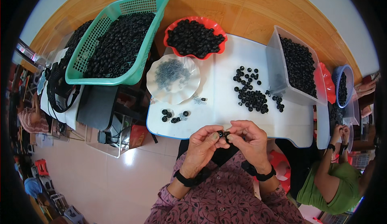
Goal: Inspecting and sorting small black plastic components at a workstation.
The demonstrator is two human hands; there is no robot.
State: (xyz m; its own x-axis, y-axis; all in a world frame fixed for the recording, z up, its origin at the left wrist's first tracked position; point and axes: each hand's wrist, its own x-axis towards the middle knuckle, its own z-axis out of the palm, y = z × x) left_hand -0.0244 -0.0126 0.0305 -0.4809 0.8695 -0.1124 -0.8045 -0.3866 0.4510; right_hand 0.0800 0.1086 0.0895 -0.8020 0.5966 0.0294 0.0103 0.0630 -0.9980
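My left hand and my right hand meet just past the near edge of the white table. A small black plastic part is pinched between the left thumb and fingers. Another small black part sits in the right fingertips, against or very near the first; whether they are joined I cannot tell. Ahead and to the right lies a loose heap of round black parts with holes. Ahead on the left, a few black parts lie by small grey spring-like pieces.
A white scalloped plate holds more grey pieces. Behind it stands a red bowl of black parts, with a green basket at left. A clear bin stands at right. Further right, a person in green works with both hands.
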